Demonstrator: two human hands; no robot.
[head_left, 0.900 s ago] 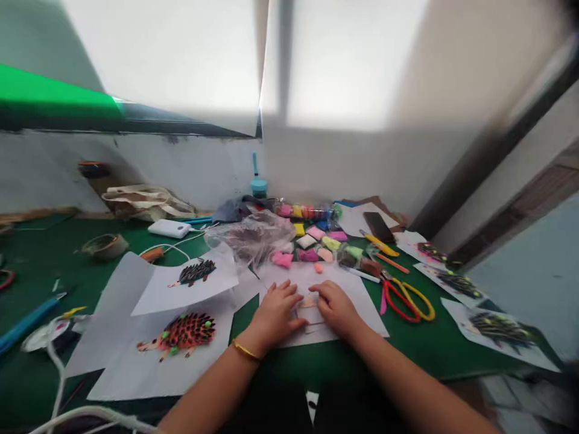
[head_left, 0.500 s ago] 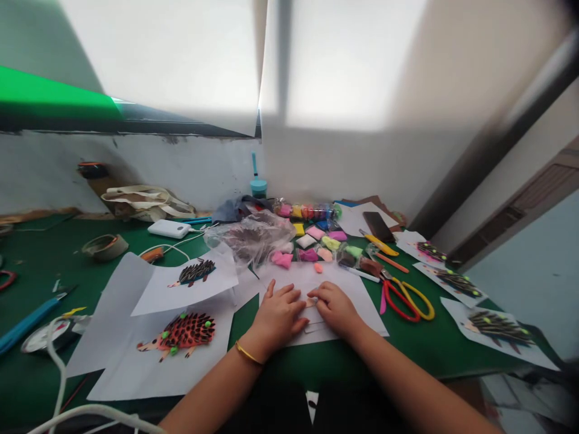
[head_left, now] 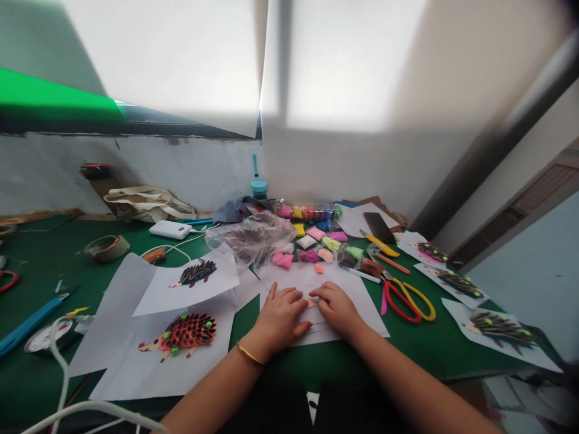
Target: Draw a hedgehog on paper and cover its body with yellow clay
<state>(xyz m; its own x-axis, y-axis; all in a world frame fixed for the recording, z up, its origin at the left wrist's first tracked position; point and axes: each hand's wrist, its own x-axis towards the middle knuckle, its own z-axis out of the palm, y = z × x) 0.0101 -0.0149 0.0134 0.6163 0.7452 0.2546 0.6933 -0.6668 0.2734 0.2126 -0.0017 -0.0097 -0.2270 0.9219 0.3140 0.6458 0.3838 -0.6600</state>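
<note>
A small flattened piece of peach modelling clay (head_left: 312, 302) lies on white paper (head_left: 357, 304), partly covered by my fingers. My left hand (head_left: 281, 316) rests flat on the paper to its left, fingers stretched out, fingertips at the clay's edge. My right hand (head_left: 335, 308) is curled on the other side, with its fingertips pressed on the clay; its inner fingers are hidden. A small lump of coral clay (head_left: 319, 269) sits on the paper beyond both hands.
Bagged coloured clay (head_left: 309, 255) lies behind the paper. To the right are scissors (head_left: 409, 301), a yellow cutter (head_left: 380, 244), a phone (head_left: 379, 226) and several hedgehog pictures (head_left: 497, 328). On the left are a red hedgehog picture (head_left: 190, 337), a blue knife (head_left: 34, 322) and white cables (head_left: 90, 410).
My hands stay around the peach clay, with only slight finger shifts. The whole view has moved slightly; the things on the table keep their places.
</note>
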